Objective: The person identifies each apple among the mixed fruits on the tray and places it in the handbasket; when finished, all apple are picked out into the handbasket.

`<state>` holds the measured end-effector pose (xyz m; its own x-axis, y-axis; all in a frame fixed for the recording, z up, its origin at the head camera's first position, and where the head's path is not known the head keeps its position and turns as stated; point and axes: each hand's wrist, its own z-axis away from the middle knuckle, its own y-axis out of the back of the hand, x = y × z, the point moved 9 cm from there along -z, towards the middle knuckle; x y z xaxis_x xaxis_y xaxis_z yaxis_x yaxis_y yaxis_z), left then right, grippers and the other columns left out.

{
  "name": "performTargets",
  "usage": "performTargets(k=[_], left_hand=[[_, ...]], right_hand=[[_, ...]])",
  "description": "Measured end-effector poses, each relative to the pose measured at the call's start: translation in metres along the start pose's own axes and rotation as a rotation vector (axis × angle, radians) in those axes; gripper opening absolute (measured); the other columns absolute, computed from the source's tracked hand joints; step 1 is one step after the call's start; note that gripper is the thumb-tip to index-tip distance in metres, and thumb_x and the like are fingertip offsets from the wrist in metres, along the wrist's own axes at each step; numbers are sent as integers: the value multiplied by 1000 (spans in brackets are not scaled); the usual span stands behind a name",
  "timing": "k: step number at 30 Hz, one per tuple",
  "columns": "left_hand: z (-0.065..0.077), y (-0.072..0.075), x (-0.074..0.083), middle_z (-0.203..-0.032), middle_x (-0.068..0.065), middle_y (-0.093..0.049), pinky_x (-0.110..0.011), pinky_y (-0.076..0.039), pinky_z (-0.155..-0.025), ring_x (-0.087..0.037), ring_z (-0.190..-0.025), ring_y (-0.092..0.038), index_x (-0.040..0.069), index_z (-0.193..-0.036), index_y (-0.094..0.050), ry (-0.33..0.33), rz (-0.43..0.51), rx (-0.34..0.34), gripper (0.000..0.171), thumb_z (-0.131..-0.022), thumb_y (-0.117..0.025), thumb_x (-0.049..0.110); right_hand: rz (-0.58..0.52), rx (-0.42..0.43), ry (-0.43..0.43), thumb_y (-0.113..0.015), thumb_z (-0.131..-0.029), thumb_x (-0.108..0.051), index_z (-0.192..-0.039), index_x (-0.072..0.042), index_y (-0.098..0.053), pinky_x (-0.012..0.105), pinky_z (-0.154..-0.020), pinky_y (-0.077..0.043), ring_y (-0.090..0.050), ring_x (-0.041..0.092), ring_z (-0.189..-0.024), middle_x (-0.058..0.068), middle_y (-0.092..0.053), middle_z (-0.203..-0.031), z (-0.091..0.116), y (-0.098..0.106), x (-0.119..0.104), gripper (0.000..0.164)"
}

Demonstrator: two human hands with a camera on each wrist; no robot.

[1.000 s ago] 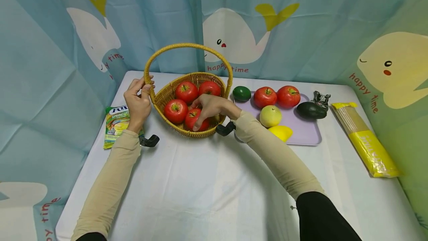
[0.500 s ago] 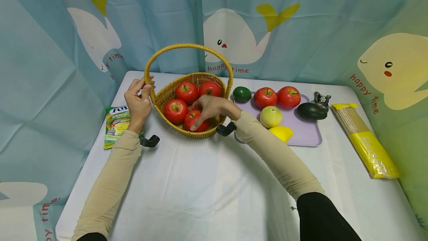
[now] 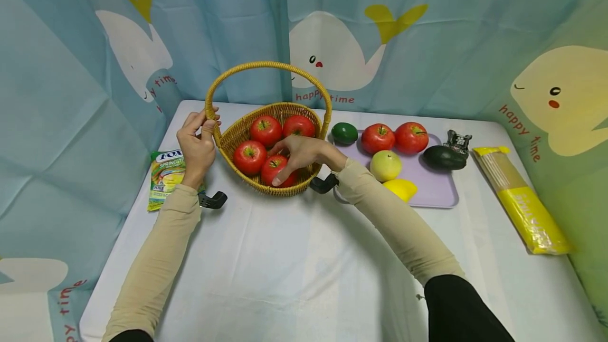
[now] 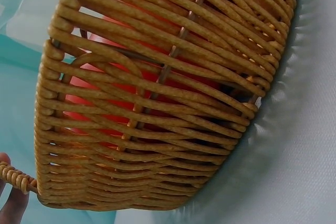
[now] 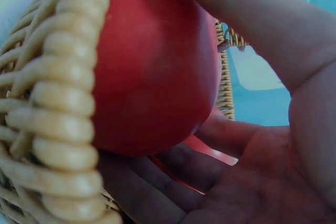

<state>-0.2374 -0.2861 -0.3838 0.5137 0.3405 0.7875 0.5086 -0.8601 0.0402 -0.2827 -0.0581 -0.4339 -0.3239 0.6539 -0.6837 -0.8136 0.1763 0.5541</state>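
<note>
A woven yellow basket point(image 3: 258, 188) with a tall hoop handle point(image 3: 266, 64) stands at the back left, holding several red apples. My left hand point(image 3: 197, 146) grips the handle low on its left side, the fingers wrapped around it. Inside the basket, my right hand point(image 3: 302, 154) holds the front apple point(image 3: 273, 170), thumb at its near side. The right wrist view shows that apple point(image 5: 152, 66) close up by the rim, with fingers curled beneath it. Other apples point(image 3: 249, 157) lie to the left and behind. Wickerwork point(image 4: 173, 129) fills most of the left wrist view.
Right of the basket, a lilac tray point(image 3: 434, 189) carries two red apples point(image 3: 378, 138), a pale green round fruit point(image 3: 386, 165), a lemon point(image 3: 401, 189) and dark green fruits point(image 3: 444, 158). A yellow noodle pack point(image 3: 527, 205) lies far right, a FOX'S candy bag point(image 3: 166, 178) left.
My right thumb has shifted slightly left along the front apple. The left hand and basket stay in place.
</note>
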Motion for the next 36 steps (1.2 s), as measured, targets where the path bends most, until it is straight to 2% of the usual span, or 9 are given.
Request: performTargets(k=[2,4,10,13,20,27,36], left_hand=[[0,0,0,-101,-22,-69,-17,-60,-84,-24,-94,-73,-6,-121,-77,-3,-2,1,24,-105,-63,5],[0,0,0,-100,-22,-69,-17,-60,-84,-23,-94,-73,-7,-120,-77,-5,-1,2,24,-105,-63,5],[1,1,-1,-98,2,-69,-17,-61,-83,-23,-92,-73,-5,-119,-78,-2,6,9,23,-105,-64,5],[1,1,-3,-99,6,-69,-18,-61,-83,-23,-92,-73,-5,-120,-78,0,8,10,23,-105,-64,6],[0,1,-1,-98,-5,-71,-18,-61,-83,-14,-92,-73,-5,-119,-78,-3,7,9,23,-105,-65,7],[0,0,0,-100,-25,-69,-16,-60,-81,-9,-91,-71,-5,-120,-78,-6,-3,8,23,-104,-64,5],[0,0,3,-100,-29,-68,-16,-58,-80,-12,-91,-70,-8,-119,-77,-2,-4,17,22,-103,-64,0]], right_hand=[[-3,9,7,-97,-75,-42,-149,-13,-59,39,-118,-46,-51,20,-136,6,-57,-150,0,1,0,88],[-8,7,10,-97,-76,-42,-150,-12,-59,39,-118,-46,-51,20,-135,6,-57,-151,0,1,1,87],[-9,-11,3,-95,-78,-43,-152,-13,-58,40,-121,-43,-47,19,-138,7,-52,-155,-1,-3,6,88],[-3,-7,16,-93,-80,-43,-152,-13,-58,41,-122,-42,-45,20,-141,7,-51,-156,0,-2,6,86],[-20,33,35,-89,-85,-43,-152,-11,-57,43,-123,-42,-47,22,-142,6,-54,-155,12,7,3,81],[-82,69,127,-82,-93,-39,-153,-9,-56,48,-125,-41,-49,26,-148,9,-56,-158,37,17,-4,72],[-194,154,229,-77,-99,-26,-150,-7,-58,49,-122,-44,-55,29,-145,11,-60,-154,79,38,-1,58]])
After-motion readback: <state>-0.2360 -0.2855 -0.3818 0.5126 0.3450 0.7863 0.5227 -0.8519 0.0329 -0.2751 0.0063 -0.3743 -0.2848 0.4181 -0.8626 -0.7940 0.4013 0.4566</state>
